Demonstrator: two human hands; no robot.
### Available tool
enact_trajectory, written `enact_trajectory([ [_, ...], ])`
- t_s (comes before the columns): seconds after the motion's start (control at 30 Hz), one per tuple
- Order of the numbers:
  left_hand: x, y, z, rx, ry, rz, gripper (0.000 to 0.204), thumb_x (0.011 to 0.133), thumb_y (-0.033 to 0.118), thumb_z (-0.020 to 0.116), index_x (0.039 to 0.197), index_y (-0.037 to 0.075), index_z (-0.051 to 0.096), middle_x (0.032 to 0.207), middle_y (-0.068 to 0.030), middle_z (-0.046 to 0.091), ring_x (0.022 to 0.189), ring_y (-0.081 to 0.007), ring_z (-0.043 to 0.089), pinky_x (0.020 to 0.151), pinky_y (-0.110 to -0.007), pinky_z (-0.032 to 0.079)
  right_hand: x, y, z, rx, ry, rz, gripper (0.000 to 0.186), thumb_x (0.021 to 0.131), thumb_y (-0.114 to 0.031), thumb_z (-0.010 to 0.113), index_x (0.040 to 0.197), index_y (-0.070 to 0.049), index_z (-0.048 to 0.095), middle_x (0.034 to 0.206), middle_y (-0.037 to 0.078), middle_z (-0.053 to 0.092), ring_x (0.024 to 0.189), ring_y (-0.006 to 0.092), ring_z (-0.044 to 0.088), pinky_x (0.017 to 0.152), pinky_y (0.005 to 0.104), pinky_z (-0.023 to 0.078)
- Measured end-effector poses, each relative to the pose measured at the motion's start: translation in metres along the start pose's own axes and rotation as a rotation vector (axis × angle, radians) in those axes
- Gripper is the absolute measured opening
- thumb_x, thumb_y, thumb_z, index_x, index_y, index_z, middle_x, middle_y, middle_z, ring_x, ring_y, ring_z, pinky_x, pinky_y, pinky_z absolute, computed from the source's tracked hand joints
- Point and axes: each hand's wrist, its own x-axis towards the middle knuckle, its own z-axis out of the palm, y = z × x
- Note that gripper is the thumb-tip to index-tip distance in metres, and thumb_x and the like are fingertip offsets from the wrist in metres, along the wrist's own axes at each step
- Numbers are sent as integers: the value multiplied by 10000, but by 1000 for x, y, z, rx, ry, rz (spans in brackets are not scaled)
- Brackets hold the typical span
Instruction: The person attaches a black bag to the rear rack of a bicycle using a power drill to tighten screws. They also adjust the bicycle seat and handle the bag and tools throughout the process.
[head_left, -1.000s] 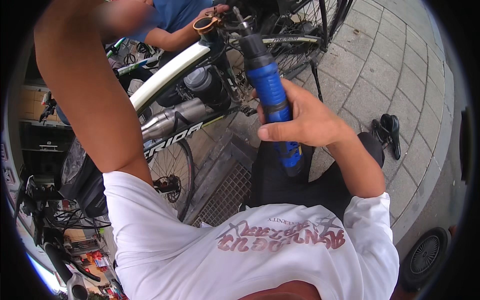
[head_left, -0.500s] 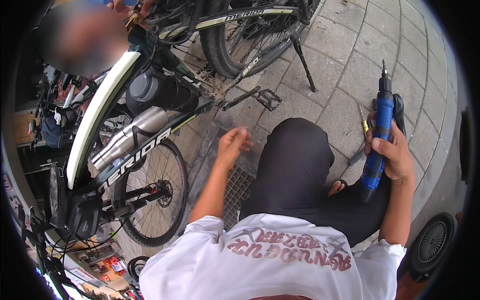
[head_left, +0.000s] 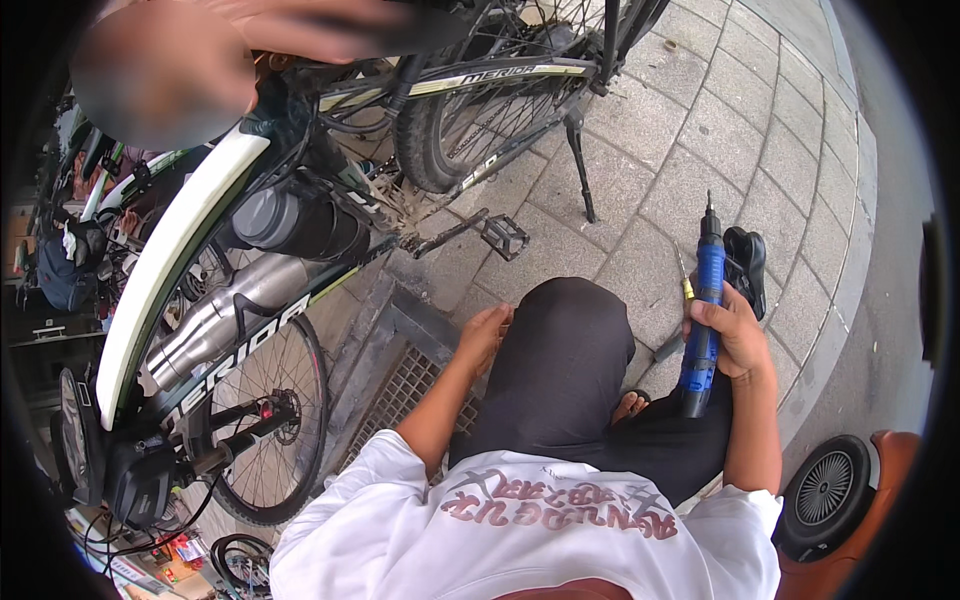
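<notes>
In my right hand (head_left: 738, 335) is a blue pen-style electric screwdriver (head_left: 708, 275) with dark tape bands. Its bit points away from me and its rear end hangs over my right thigh. Beside my left knee (head_left: 570, 340) is my left hand (head_left: 485, 340); its fingers are curled together and partly hidden, so anything between them cannot be made out. Just left of the electric screwdriver, a hand screwdriver with a yellow collar (head_left: 688, 288) appears to lie on the paving. A black glossy object (head_left: 745, 268) lies beyond my right hand.
A bicycle with a white top tube (head_left: 180, 260) stands at my left, carrying a steel bottle (head_left: 235, 305). Its pedal (head_left: 505, 238) and kickstand (head_left: 580, 165) are ahead. Another person's hand (head_left: 310, 30) is at the top. A metal grate (head_left: 405, 385) and a small wheel (head_left: 825, 498) flank me.
My left hand has moved closer to my knee. The other person's hand now reaches over the bicycle at the top. The view has shifted; my right hand keeps its grip on the electric screwdriver.
</notes>
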Motion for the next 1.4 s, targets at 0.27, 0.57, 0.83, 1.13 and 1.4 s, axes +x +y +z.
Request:
enact_trajectory([
  [0.27, -115, -109, -99, -130, 336, -363, 312, 1078, 363, 588, 1134, 87, 723, 873, 27, 667, 772, -77, 618, 652, -246, 468, 31, 8, 11, 136, -51, 22, 554, 857, -104, 767, 1327, 1, 494, 870, 128, 656, 701, 245, 686, 638, 377, 593],
  [0.57, -162, 22, -15, -45, 252, -98, 299, 1071, 345, 592, 1136, 85, 724, 894, 17, 676, 797, -88, 627, 680, -259, 476, 44, 6, 45, 232, -172, 188, 462, 895, -103, 724, 1286, -21, 491, 866, 117, 650, 718, 234, 674, 637, 396, 598],
  [0.83, -185, 272, 93, 163, 143, 275, 287, 1064, 328, 595, 1137, 83, 724, 912, 9, 684, 818, -97, 636, 705, -270, 483, -21, 1, 74, 308, -198, 345, 333, 911, -96, 713, 1176, -36, 521, 896, 108, 631, 757, 227, 666, 671, 405, 599],
  [1.13, -228, 421, 154, 268, 136, 406, 275, 1056, 310, 599, 1139, 80, 725, 933, -1, 693, 843, -107, 645, 734, -283, 491, -129, -21, 103, 310, -168, 457, 378, 893, -129, 777, 1173, -44, 538, 905, 84, 641, 757, 215, 676, 678, 380, 598],
  [1.4, -370, 300, 105, 305, 287, 36, 265, 1049, 294, 603, 1141, 78, 725, 951, -9, 701, 864, -117, 654, 759, -294, 498, -243, -198, 169, 168, -246, 426, 451, 890, -120, 806, 1177, -87, 459, 944, 63, 600, 758, 199, 662, 647, 361, 590],
])
